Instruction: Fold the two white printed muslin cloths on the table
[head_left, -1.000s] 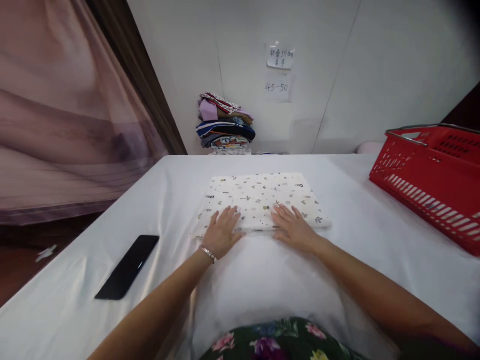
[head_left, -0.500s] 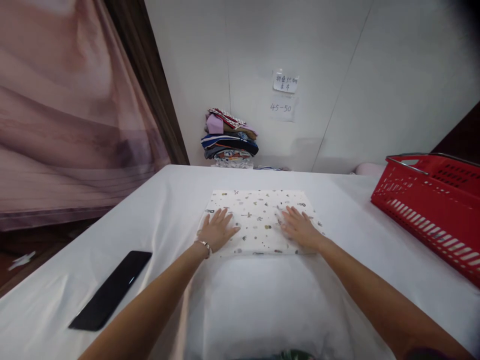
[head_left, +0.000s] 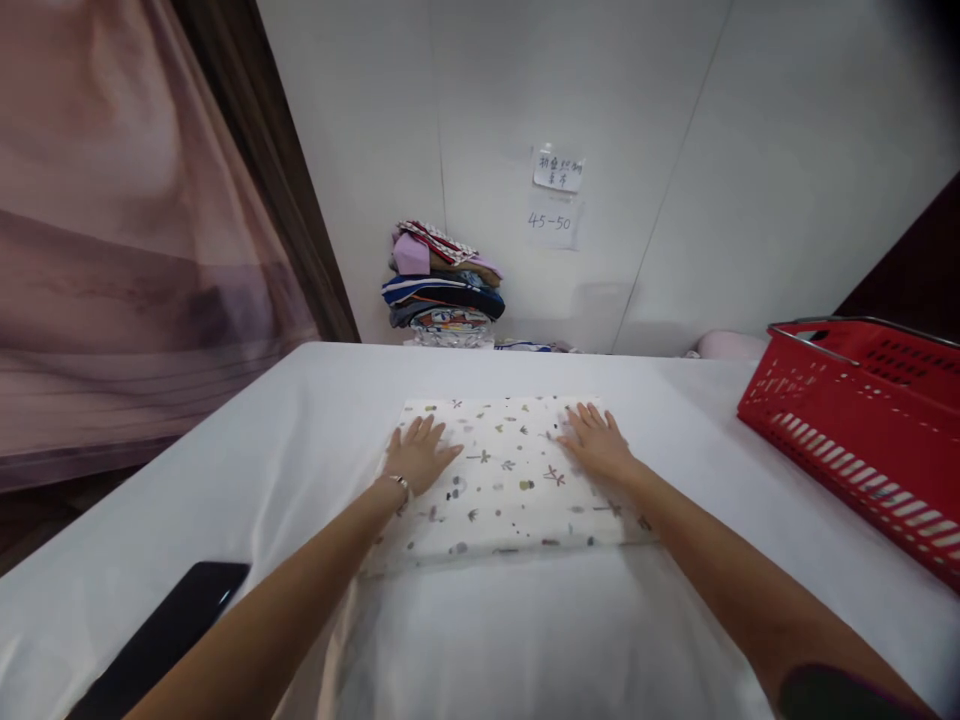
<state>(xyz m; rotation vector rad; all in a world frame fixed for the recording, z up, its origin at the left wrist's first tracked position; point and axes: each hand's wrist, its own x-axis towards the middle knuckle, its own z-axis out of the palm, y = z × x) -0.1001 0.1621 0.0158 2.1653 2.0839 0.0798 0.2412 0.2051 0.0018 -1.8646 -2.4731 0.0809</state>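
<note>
A white cloth printed with small plants and pineapples (head_left: 502, 490) lies folded into a flat rectangle on the white-covered table (head_left: 675, 440). On its left part rests my left hand (head_left: 418, 455), palm down with fingers spread, a bracelet at the wrist. My right hand (head_left: 598, 442) lies flat on the right part near the far corner, its fingers also spread. Neither hand grips anything. Beneath my forearms, a sheer, pale layer covers the near side of the table.
A black phone-like slab (head_left: 169, 630) lies at the near left, partly behind my left forearm. The red plastic basket (head_left: 862, 420) stands at the right. Beyond the far table edge is a stack of folded fabrics (head_left: 446, 285), below paper notes (head_left: 555, 195) on the wall. A pink curtain (head_left: 135, 200) hangs left.
The printed cloth's near edge now lies closer to me, and the cloth covers a larger area. Both hands stay flat on it, now nearer its far edge. The view has shifted slightly.
</note>
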